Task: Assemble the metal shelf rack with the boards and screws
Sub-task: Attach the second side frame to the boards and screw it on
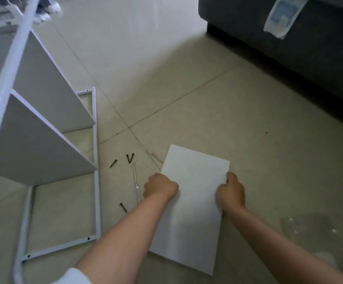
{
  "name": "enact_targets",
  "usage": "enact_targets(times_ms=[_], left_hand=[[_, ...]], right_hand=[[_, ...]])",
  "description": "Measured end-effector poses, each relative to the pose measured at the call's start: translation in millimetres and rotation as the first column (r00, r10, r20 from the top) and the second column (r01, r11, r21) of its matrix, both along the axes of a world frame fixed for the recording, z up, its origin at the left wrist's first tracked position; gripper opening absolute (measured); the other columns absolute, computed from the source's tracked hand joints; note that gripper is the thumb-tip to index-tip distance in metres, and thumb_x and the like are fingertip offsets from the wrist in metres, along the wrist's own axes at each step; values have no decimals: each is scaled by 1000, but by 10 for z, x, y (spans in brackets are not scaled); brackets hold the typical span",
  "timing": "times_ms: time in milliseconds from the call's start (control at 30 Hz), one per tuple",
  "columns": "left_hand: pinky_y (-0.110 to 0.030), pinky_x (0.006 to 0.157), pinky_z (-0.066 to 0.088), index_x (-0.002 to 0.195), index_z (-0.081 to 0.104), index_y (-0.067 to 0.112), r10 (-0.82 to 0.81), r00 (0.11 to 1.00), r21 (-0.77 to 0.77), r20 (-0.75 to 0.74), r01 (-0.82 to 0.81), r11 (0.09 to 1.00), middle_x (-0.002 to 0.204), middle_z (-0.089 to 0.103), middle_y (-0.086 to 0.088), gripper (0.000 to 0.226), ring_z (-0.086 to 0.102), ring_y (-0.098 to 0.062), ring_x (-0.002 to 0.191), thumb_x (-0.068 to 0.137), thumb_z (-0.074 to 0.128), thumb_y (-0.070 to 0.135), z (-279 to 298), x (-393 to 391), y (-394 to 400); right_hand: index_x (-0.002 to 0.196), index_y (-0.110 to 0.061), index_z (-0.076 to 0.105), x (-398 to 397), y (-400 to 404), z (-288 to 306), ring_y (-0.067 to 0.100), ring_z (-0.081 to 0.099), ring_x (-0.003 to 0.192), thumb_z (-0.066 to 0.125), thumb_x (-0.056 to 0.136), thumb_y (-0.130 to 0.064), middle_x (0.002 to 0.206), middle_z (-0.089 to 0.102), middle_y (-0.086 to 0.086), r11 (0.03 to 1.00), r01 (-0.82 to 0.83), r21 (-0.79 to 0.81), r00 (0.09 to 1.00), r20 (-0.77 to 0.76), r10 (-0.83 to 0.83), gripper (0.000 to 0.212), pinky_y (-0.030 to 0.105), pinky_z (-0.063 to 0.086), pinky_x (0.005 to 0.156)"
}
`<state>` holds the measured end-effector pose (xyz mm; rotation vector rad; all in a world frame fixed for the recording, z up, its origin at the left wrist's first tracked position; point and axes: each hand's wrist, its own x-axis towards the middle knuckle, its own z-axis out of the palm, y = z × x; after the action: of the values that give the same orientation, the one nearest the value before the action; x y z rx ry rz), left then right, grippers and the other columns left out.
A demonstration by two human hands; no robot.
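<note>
Board (193,193): flat white rectangle, plain, on floor.

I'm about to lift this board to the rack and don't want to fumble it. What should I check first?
1. Left hand grips the board edge: ok.
2. Right hand grips the opposite edge: ok.
3. Screws clear of the board: ok.
4. Screwdriver within reach: ok.
5. Open slot in the rack below the fitted boards: ok.
6. Board's screw holes: cannot tell.
</note>
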<state>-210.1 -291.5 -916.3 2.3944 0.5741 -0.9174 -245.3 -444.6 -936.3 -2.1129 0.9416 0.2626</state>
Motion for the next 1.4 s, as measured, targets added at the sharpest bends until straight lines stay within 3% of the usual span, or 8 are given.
enact_targets(times_ms=[167,333,500,667,900,1033,1133,1400], left_hand=[[-31,92,47,119,53,1,425,903,-239,64,-400,885,122,57,-17,36,55,-34,110,83,49,6,-53,-126,4],[-31,89,44,117,51,3,323,931,-415,169,-230,880,112,59,-8,31,57,-25,107,90,55,16,156,-161,44],[-38,99,44,120,50,1,283,927,-548,247,-107,829,121,58,-8,34,56,-24,111,91,55,17,556,-90,250],[-40,102,42,125,48,0,268,921,-585,284,-55,809,128,55,-12,38,54,-29,114,90,57,13,1038,-141,544],[-27,72,38,104,60,3,66,822,-179,565,44,983,102,58,-15,19,55,-28,93,88,53,11,1972,-430,966],[-24,87,41,109,64,6,-144,614,34,776,187,982,112,64,-13,26,57,-26,106,89,48,5,2350,-722,1539],[-23,94,39,122,58,9,-355,673,258,649,244,935,126,59,-8,37,52,-23,118,86,49,6,2394,-890,2005],[-21,62,26,101,65,3,-494,726,331,480,371,867,97,67,-15,22,58,-25,93,83,53,6,2311,-1117,2582]], right_hand=[[133,-9,42,116,45,85,31,54,102,40,88,-2,126,51,17,910,282,305,947,61,-314,45,25,36,76],[124,-10,39,123,-84,480,23,53,89,63,83,-24,109,54,9,893,280,353,893,245,-377,49,31,46,80],[117,-13,50,280,-141,1260,7,55,71,69,78,-6,94,57,2,932,-165,322,875,484,-12,44,16,50,62],[79,-11,59,226,-99,2163,7,54,58,69,76,-1,62,58,-7,813,-566,135,796,346,497,15,10,45,42],[68,-16,66,-57,409,2829,3,54,49,71,77,-14,57,57,-4,442,-843,-306,466,-5,885,11,12,44,44],[82,-3,67,-185,754,2930,15,48,60,68,79,-25,61,50,2,188,-854,-485,321,-207,924,23,21,38,50],[79,-4,63,-262,953,2913,16,47,65,64,80,-30,66,49,3,10,-853,-521,216,-336,917,25,28,36,59],[53,-19,36,-329,1231,2681,4,42,49,64,82,-29,52,37,-2,-18,-846,-532,105,-200,974,42,17,29,50]])
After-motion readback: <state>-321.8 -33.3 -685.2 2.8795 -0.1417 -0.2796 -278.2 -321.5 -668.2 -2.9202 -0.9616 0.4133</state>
